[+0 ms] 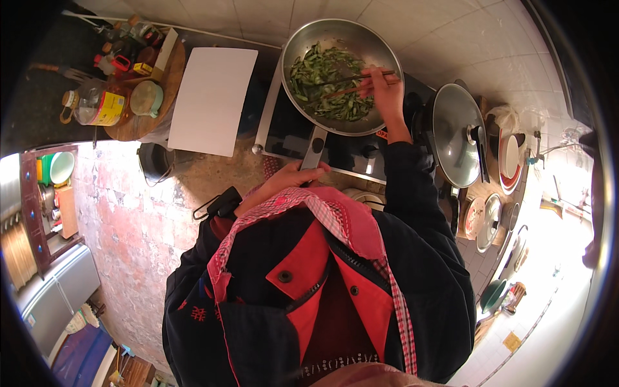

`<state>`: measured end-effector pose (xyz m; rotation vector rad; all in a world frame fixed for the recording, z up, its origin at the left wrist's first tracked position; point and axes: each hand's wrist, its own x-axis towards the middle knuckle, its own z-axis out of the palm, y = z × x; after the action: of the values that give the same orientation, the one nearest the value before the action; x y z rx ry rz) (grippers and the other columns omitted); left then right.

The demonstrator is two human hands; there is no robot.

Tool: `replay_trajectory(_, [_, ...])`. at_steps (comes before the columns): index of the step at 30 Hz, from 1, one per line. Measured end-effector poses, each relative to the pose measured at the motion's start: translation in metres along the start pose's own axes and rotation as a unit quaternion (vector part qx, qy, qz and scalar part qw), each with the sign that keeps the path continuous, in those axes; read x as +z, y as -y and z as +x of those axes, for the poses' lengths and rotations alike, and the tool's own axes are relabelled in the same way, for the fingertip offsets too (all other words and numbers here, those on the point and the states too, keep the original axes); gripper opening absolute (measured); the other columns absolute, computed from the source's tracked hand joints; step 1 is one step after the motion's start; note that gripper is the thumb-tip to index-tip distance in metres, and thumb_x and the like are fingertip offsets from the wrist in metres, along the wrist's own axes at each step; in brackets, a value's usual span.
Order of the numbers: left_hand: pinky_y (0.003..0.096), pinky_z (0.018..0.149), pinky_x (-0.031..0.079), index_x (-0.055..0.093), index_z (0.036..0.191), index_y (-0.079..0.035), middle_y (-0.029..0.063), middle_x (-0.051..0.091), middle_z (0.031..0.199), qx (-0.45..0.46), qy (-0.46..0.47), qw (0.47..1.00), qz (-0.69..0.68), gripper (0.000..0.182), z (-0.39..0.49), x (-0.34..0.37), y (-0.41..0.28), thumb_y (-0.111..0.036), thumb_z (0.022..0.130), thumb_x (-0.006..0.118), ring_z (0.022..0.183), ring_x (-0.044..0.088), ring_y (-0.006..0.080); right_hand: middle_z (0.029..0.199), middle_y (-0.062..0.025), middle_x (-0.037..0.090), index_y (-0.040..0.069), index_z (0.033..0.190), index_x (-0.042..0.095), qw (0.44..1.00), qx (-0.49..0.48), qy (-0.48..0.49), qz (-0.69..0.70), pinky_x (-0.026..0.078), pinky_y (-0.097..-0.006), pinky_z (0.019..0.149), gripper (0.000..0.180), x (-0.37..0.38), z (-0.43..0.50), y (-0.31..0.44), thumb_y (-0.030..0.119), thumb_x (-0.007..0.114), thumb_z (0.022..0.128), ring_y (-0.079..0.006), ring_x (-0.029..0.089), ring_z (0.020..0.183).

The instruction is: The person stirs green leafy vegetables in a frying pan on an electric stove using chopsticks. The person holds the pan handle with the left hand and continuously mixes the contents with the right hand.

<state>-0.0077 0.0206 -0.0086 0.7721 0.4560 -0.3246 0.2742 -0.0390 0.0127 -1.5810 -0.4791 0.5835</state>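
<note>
My right hand (385, 94) is closed around a pair of dark wooden chopsticks (341, 89) over the right side of a steel frying pan (300, 43). The chopstick tips reach into sliced green vegetables (338, 104) spread over the pan's bottom. My left hand (295, 176) grips the pan's handle (314, 152), which points towards my body. The pan rests on a black glass-topped stove (290, 130); the burner beneath it is hidden.
Left of the stove lies a white board (213, 101). Beyond it, bottles and an oil jug (99, 106) crowd a round wooden board (174, 67). A lidded pan (458, 135) stands to the right, with bowls (508, 155) past it. A tiled wall rises behind.
</note>
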Motion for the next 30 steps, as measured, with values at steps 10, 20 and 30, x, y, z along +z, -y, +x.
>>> replay_trajectory(10, [0.0194,0.055,0.036,0.057,0.109,-0.003,-0.0026,0.047,0.066,0.0,-0.014,1.0,-0.013,0.032,-0.002,0.005,-0.003,-0.021,0.084,0.061,0.059,0.046,0.0055,0.077,-0.0084,0.064,-0.003,0.092,0.064,0.992,-0.106,-0.048,-0.046,0.05,-0.0295,0.063,0.026,0.008,-0.004,-0.007,0.021,0.054,0.09,-0.0133,0.06,0.063])
replay_trajectory(20, [0.0196,0.053,0.035,0.056,0.109,-0.003,-0.0021,0.048,0.064,-0.008,-0.017,1.0,-0.005,0.033,-0.005,0.008,-0.007,-0.023,0.084,0.062,0.057,0.045,0.0057,0.07,-0.0079,0.063,-0.003,0.086,0.065,0.992,-0.09,-0.074,-0.05,0.049,-0.0287,0.056,0.025,-0.014,0.0,-0.003,0.018,0.053,0.09,-0.0128,0.058,0.058])
replay_trajectory(30, [0.0199,0.054,0.035,0.054,0.111,-0.003,-0.0013,0.046,0.064,0.004,0.004,1.0,-0.002,0.034,-0.002,0.005,-0.006,-0.022,0.084,0.06,0.057,0.045,0.0058,0.073,-0.0097,0.063,-0.004,0.088,0.064,0.999,0.013,0.01,-0.05,0.049,-0.0242,0.054,0.024,-0.015,-0.039,0.011,0.017,0.052,0.09,-0.0143,0.06,0.056])
